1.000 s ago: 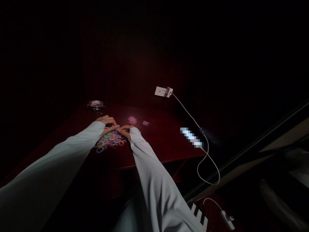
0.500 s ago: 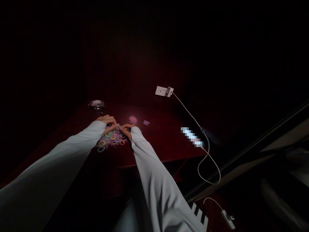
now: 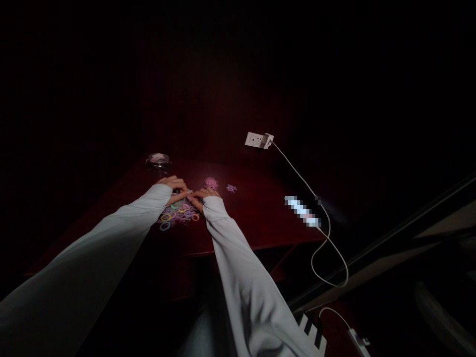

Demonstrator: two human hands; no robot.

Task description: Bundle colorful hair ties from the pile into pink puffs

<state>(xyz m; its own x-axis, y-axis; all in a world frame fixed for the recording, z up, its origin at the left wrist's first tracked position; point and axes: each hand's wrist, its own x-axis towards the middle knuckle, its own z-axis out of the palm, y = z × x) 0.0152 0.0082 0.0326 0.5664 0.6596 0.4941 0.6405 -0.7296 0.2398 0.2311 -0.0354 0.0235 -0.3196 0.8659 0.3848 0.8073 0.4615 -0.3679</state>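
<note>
My left hand (image 3: 174, 187) and my right hand (image 3: 203, 195) meet fingertip to fingertip just above a scattered pile of small coloured rubber bands (image 3: 178, 216) on a dark red table (image 3: 245, 223). Both hands have their fingers curled and pinched together on something small that I cannot make out in the dim light. Light grey sleeves cover both arms. A small heap of pink bands (image 3: 210, 182) lies just beyond my right hand, and a smaller lilac heap (image 3: 231, 188) lies to its right.
A small glass dish (image 3: 158, 159) holding pale bits stands at the back left of the table. A lit phone (image 3: 303, 210) lies at the right edge, its white cable (image 3: 297, 173) running to a wall socket (image 3: 259, 140). The room is very dark.
The view has shifted a little to the left, so everything sits slightly further right. My hands stay together over the bands with only small finger movements.
</note>
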